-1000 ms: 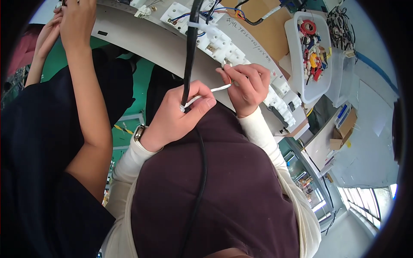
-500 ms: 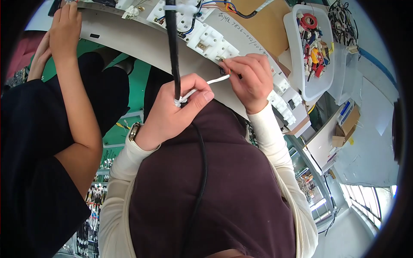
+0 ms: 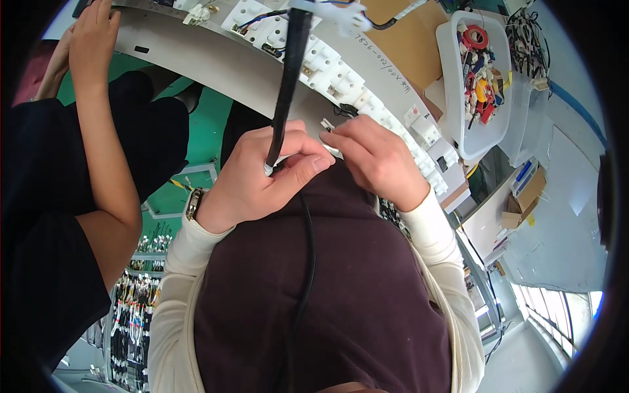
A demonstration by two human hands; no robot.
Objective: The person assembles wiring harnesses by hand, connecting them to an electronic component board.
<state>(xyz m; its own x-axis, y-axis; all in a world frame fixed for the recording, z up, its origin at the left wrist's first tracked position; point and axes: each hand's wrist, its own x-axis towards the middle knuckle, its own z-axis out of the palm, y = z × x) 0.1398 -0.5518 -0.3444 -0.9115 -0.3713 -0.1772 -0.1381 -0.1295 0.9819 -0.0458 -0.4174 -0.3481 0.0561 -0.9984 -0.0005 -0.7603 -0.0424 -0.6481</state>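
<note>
My left hand [image 3: 252, 177] is closed round the lower end of a thick black cable [image 3: 287, 88], where a white tie wraps it. From that grip a white-sheathed wire [image 3: 333, 150] leads to my right hand [image 3: 383, 160], its middle partly hidden by my fingers. The right fingers are pinched together, and a small white connector [image 3: 327, 124] pokes out at their tips. Both hands are held close together above my dark apron, just in front of a row of white plastic blocks [image 3: 341, 82] on a long board [image 3: 216, 62].
A clear bin [image 3: 449, 85] of coloured small parts stands at the far right, beside bundled dark wires [image 3: 526, 42]. Another person's arm [image 3: 98, 98] reaches to the board at left. A thin black cord [image 3: 309, 249] hangs over my apron. Wire harnesses [image 3: 134, 308] hang on a lower-left rack.
My right hand has drawn back from the white blocks toward me and my left hand, and a white connector now shows at its fingertips. The upper part of the thick cable has swung right.
</note>
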